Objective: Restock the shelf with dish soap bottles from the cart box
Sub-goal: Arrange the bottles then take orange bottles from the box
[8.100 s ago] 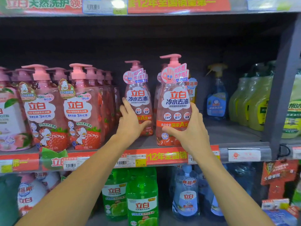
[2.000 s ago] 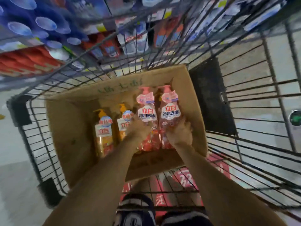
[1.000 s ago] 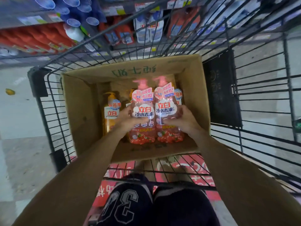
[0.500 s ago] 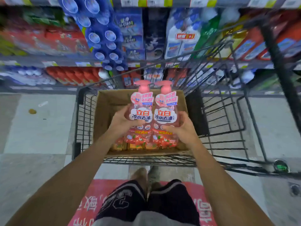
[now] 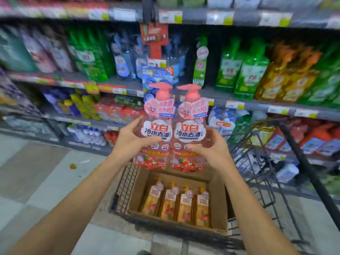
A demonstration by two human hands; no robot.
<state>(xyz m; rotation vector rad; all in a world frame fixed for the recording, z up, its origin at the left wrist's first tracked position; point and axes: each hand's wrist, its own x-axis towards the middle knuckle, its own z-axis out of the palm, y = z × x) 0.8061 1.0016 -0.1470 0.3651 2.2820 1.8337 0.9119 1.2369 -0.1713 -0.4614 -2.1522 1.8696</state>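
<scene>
Two pink dish soap pump bottles are held side by side above the cart. My left hand (image 5: 128,142) grips the left pink bottle (image 5: 156,131) from its left side. My right hand (image 5: 211,151) grips the right pink bottle (image 5: 191,133) from its right side. Both bottles stand upright with labels facing me. Below them the cardboard box (image 5: 219,197) sits in the wire cart (image 5: 266,162), and several orange dish soap bottles (image 5: 176,203) stand in a row inside it.
Store shelves (image 5: 257,105) packed with green, orange, blue and purple bottles run across the background, blurred by motion. A red hanging sign (image 5: 154,35) juts out from the shelf upright. Tiled floor (image 5: 36,173) lies to the left of the cart.
Both hands have lifted the two pink bottles up out of the box and higher. The view has swung up from the cart toward the shelves.
</scene>
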